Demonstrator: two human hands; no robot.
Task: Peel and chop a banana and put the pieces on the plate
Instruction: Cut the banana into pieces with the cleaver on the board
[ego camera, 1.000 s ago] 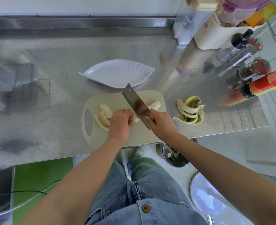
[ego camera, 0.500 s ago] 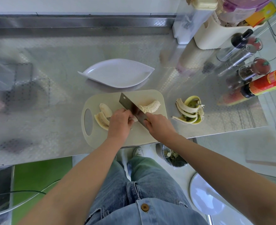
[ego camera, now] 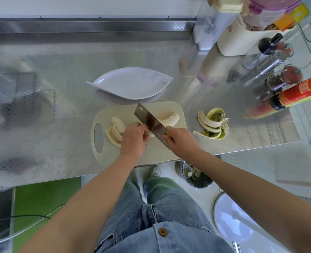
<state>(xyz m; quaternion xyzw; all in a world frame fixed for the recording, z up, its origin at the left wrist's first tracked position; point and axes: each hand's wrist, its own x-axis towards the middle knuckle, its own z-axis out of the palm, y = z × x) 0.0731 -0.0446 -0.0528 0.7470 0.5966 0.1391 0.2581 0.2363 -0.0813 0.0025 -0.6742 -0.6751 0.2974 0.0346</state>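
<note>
Left hand point(ego camera: 133, 137) is curling over a half-hidden banana piece point(ego camera: 151, 134); right hand point(ego camera: 182, 141) is gripping the knife point(ego camera: 151, 123), handle buried, board point(ego camera: 103, 157) sitting at the steel counter's point(ego camera: 59, 125) front edge.

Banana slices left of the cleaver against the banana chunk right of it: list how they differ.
The slices are several flat lengthwise strips, overlapping beside the cutting board's handle hole; the chunk is one rounded, curved piece near the board's right edge. The slices lie beside the left hand, which holds a middle piece; the chunk lies right of the cleaver, which the right hand grips. Both are peeled and on the board, not on the plate.
</note>
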